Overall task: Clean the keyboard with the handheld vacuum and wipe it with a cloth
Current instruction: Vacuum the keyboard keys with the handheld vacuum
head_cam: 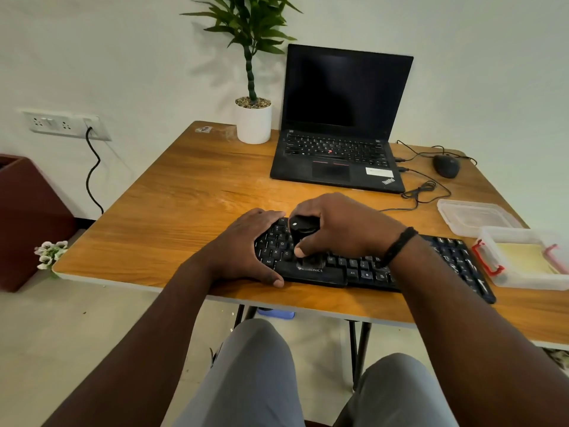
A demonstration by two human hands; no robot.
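Head camera looks down on a wooden table where the black keyboard lies along the near edge, just left of a clear lidded box holding something pale yellow, perhaps the cloth, though I cannot tell for sure. The left hand lies flat and spread over the keyboard's left end, thumb hooked on the front edge, pinning it down. The right hand is curled around a small black handheld vacuum, fingers wrapped over the top and thumb on the near side, nose down on the keys left of centre. The wrist is bent, the forearm crossing over the keyboard's middle.

The vacuum looks light and rigid, easily gripped round its body in one hand. The keyboard seems a light, stiff plastic slab likely to slide on smooth wood, so bracing one end makes sense. An open laptop stands behind.
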